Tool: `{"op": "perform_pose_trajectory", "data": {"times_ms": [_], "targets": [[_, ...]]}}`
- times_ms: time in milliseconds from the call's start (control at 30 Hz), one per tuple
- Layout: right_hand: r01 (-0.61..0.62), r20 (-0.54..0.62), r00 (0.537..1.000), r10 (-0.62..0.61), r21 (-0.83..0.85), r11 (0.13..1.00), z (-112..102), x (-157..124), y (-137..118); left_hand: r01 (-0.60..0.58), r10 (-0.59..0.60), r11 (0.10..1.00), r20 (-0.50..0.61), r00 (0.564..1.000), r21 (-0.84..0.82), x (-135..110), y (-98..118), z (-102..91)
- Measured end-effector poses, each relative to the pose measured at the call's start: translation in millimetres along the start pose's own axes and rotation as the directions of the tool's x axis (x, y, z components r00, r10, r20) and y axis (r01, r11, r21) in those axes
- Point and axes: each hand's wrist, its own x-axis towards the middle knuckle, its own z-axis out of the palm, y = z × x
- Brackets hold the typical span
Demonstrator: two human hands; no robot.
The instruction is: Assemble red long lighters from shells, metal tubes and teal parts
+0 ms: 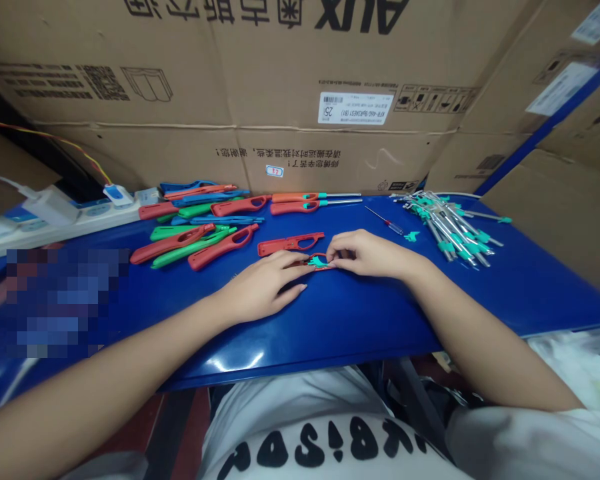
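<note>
My left forearm runs up from the lower left corner and across the surface [300, 327], and my left hand [265, 287] lies palm down, fingers stretched to the right. Its fingertips rest on the left part of a red shell [325, 269], while the thumb stands apart from it, so this hand is loose and not wrapped round anything. My right arm comes in from the lower right, wrist bent inward, and my right hand [363, 253] has its thumb and fingertips drawn in at the shell's right end. Whether they grip the shell, the green part [319, 262] in it or neither, I cannot tell.

The shell sits between my hands near the middle of the surface, just nearer to me than another red shell [290, 245]. My fingers hide much of it and some of the green part. My left elbow is cut off, and a pixelated patch [63, 303] masks what lies at far left.
</note>
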Motion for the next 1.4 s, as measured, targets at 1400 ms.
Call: {"op": "perform_pose_trajectory", "data": {"times_ms": [1400], "targets": [[-0.167, -0.163, 0.88, 0.446, 0.774, 0.611, 9, 14, 1, 0.021, 0.083, 0.947, -0.306, 0.949, 0.322, 1, -30, -25.5]]}}
